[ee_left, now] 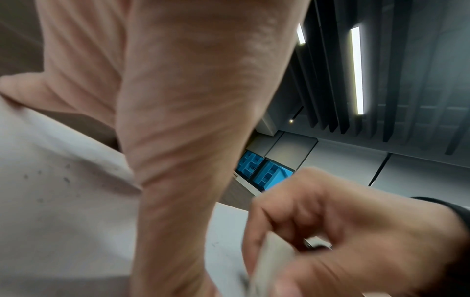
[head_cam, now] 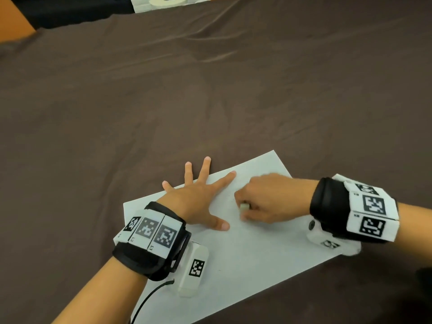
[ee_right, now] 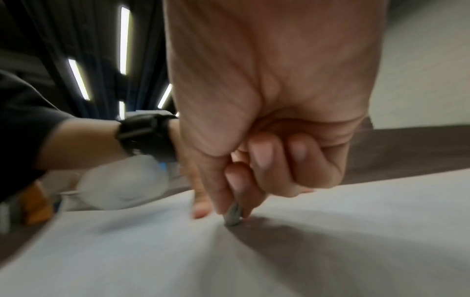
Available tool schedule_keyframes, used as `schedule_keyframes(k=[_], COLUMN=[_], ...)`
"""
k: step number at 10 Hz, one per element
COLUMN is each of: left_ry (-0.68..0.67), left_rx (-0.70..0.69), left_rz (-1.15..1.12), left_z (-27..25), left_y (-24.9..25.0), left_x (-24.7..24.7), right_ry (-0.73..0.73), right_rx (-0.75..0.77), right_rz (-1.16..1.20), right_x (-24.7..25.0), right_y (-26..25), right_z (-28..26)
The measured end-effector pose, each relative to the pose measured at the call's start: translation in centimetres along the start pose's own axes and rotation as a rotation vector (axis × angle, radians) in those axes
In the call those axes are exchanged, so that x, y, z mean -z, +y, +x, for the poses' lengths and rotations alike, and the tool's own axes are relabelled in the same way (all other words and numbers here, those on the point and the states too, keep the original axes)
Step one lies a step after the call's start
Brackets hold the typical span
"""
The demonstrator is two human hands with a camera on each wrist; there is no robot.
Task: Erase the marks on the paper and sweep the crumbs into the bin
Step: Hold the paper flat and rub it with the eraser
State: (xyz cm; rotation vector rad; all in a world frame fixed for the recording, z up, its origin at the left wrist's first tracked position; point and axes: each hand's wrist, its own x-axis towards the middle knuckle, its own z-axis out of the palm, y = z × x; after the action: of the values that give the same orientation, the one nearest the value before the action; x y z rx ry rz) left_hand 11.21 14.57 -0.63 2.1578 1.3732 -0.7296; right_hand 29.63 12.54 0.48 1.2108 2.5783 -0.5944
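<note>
A white sheet of paper (head_cam: pixel 245 249) lies on the brown cloth at the near centre. My left hand (head_cam: pixel 198 195) lies flat with fingers spread, pressing the paper's far left part. My right hand (head_cam: pixel 261 202) pinches a small pale eraser (head_cam: pixel 244 206) and holds its tip on the paper just right of the left thumb. In the right wrist view the eraser (ee_right: pixel 232 216) touches the paper (ee_right: pixel 356 231) under the curled fingers (ee_right: pixel 262 154). Dark crumbs (ee_left: pixel 67 178) speckle the paper (ee_left: pixel 63 221) in the left wrist view. The bin is out of sight.
A brown cloth (head_cam: pixel 210 90) covers the table all round the paper. A white roll of tape (head_cam: pixel 168 1) sits on a pale mat at the far edge. An orange surface (head_cam: pixel 14 24) shows at the far left corner.
</note>
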Motion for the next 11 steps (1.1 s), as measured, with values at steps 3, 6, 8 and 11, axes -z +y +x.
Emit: schedule_keyframes(k=[3, 6, 8, 11], left_ry=[-0.001, -0.008, -0.005, -0.007], left_rx=[0.003, 0.000, -0.004, -0.003], left_rz=[0.005, -0.003, -0.008, -0.002], left_z=[0.0, 0.1, 0.0, 0.2], left_y=[-0.1, -0.1, -0.1, 0.0], left_x=[0.0, 0.0, 0.1, 0.1], right_ry=[-0.003, 0.015, 0.045, 0.053], right_rx=[0.033, 0.034, -0.113, -0.090], right_rz=[-0.007, -0.013, 0.006, 0.003], right_x=[-0.7, -1.0, 0.7, 0.2], right_y=[-1.2, -1.6, 0.3, -0.2], right_z=[-0.4, 0.0, 0.6, 0.2])
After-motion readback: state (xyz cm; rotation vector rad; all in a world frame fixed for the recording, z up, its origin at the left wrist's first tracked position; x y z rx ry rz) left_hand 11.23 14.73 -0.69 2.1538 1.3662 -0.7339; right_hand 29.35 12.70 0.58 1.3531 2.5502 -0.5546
